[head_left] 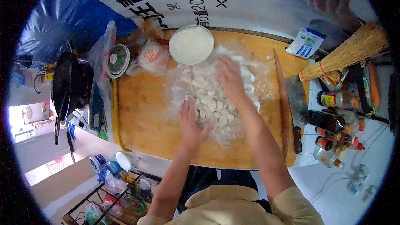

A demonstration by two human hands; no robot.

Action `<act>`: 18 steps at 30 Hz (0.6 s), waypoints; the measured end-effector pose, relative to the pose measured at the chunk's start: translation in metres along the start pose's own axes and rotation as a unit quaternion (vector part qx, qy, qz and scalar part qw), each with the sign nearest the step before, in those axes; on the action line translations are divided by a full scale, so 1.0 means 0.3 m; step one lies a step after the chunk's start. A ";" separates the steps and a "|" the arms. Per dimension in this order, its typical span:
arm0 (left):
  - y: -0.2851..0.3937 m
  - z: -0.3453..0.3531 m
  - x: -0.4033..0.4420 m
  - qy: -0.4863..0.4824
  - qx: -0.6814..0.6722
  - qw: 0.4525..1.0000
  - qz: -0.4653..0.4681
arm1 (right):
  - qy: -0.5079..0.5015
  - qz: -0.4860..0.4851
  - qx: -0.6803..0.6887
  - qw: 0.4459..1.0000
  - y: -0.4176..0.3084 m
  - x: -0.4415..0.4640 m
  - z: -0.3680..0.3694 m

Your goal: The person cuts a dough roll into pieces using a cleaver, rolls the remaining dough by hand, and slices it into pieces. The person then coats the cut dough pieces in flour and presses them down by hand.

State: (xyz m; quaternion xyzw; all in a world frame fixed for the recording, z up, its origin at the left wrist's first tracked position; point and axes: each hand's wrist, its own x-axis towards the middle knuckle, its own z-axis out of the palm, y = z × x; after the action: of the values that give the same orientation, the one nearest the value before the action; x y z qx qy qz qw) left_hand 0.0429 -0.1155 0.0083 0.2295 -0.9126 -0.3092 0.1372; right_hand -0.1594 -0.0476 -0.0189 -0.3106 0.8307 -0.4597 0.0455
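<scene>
Many small pale dough pieces (212,104) lie in a loose heap, dusted with white flour (227,135), on a wooden board (146,118). My left hand (191,125) rests at the near left edge of the heap, fingers stretched out and thumb apart. On the far right side of the heap, my right hand (229,77) reaches over the pieces with its fingers extended; its fingertips are partly blurred. Neither hand visibly grips anything. Just beyond the heap stands a round bowl of white flour (191,45).
A long wooden rolling pin (282,100) and a cleaver (296,100) lie along the board's right side. Bottles (331,121) and a straw broom (350,50) are farther right. At left are a lidded bowl (118,60), a plastic bag (153,57) and a dark pan (64,85).
</scene>
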 end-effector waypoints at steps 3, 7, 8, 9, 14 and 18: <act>0.032 0.025 -0.064 -0.029 0.070 0.996 0.036 | -0.109 -0.137 -0.044 0.984 -0.012 0.008 0.064; 0.015 0.052 -0.074 -0.016 0.081 0.996 -0.022 | -0.298 -0.161 0.036 0.940 -0.078 -0.052 0.048; 0.005 0.049 -0.057 0.013 0.067 0.997 -0.039 | -0.340 -0.177 0.022 0.923 -0.089 -0.074 0.016; -0.009 0.043 -0.042 0.042 0.054 0.996 -0.056 | -0.381 -0.194 0.008 0.904 -0.097 -0.097 -0.016; -0.110 0.019 -0.036 0.042 0.080 0.996 -0.016 | -0.217 -0.091 -0.036 0.971 -0.118 -0.228 -0.273; -0.071 -0.011 -0.020 -0.006 0.064 0.996 -0.060 | -0.049 0.060 -0.034 0.996 -0.036 -0.546 -0.314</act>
State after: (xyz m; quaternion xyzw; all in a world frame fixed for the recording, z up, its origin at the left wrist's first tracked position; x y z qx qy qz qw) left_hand 0.0565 -0.1292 -0.0033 0.2902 -0.9159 -0.2596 0.0981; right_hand -0.0569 0.1089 0.0092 -0.2843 0.8596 -0.4120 0.1030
